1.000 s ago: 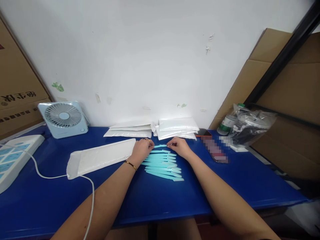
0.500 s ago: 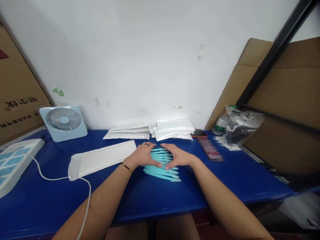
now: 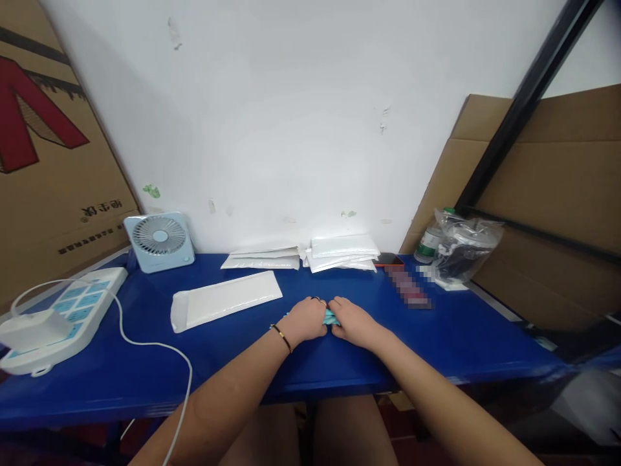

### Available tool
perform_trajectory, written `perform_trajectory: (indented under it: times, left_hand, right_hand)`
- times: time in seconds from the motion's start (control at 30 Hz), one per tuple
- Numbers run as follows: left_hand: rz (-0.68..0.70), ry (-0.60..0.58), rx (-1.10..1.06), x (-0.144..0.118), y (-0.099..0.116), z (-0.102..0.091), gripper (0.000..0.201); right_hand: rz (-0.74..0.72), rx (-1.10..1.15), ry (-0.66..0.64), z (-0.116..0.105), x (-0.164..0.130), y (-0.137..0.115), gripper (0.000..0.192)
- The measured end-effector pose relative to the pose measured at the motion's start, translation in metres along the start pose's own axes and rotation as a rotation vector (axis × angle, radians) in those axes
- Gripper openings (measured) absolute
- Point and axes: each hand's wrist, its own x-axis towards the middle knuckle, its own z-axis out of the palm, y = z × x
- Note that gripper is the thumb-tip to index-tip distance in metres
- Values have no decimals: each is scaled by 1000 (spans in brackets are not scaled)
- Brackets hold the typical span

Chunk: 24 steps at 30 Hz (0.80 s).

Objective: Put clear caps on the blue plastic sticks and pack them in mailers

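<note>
My left hand point(image 3: 306, 319) and my right hand point(image 3: 353, 321) are pressed together on the blue table point(image 3: 436, 336), both closed around a bunch of light teal plastic sticks point(image 3: 331, 316). Only a small teal bit shows between the knuckles; the remainder is hidden under my fingers. A bracelet is on my left wrist and rings on that hand. A white padded envelope point(image 3: 226, 299) lies flat just left of my left hand, its open end toward the left.
Stacks of white padded envelopes point(image 3: 339, 251) lie at the back by the wall. A small blue fan point(image 3: 158, 242) stands at back left, a white power strip point(image 3: 63, 317) with a cable at left. A phone point(image 3: 405, 285), bottle and plastic bag point(image 3: 466, 246) sit at right. Cardboard boxes flank both sides.
My hands swept the spread-out teal sticks together into one bunch and closed on it, moving toward the table's front edge. The camera view tilted and shifted.
</note>
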Motion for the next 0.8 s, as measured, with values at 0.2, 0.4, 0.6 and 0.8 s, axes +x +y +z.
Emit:
perform_trajectory:
  times: [0.2, 0.4, 0.6, 0.8]
  left_hand:
    - [-201, 170, -213, -6, 6, -8, 29]
    - [-205, 637, -689, 13, 13, -9, 18]
    - [-267, 720, -862, 17, 6, -1, 21]
    - [-324, 784, -1266, 15, -12, -11, 35]
  right_hand:
    - [9, 16, -12, -64, 3, -5, 28]
    - [-154, 239, 295, -127, 12, -31, 24]
    - [-191, 500, 299, -100, 31, -42, 29]
    - [-16, 1186, 431, -72, 23, -13, 62]
